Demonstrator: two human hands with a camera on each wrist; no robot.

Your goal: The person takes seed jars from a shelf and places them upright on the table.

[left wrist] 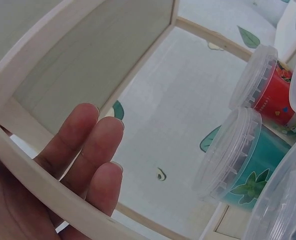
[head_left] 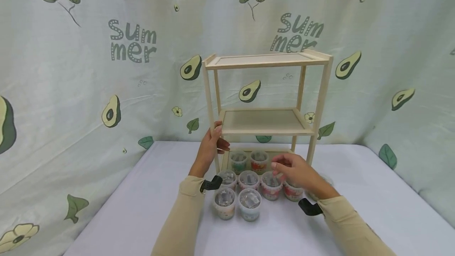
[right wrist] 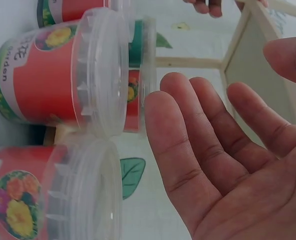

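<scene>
My left hand (head_left: 206,151) holds the left front post (head_left: 209,98) of a light wooden shelf rack, its fingers reaching past the post in the left wrist view. On the bottom shelf (head_left: 272,153), a green plastic tub (head_left: 238,164) stands left of a red tub (head_left: 258,165), both lidded. My right hand (head_left: 302,174) hovers over the right end of a row of lidded tubs, fingers loosely bent and nothing between them. Beside it in the right wrist view are red tubs (right wrist: 47,75) with flower labels. The right hand partly covers the rightmost tubs in the head view.
Two more tubs, one peach-labelled (head_left: 224,208) and one pale blue (head_left: 250,210), stand in front of the row on the white table (head_left: 149,208). The rack's middle shelf (head_left: 263,121) and top shelf (head_left: 263,59) overhang the bottom one. A printed curtain (head_left: 89,82) hangs behind.
</scene>
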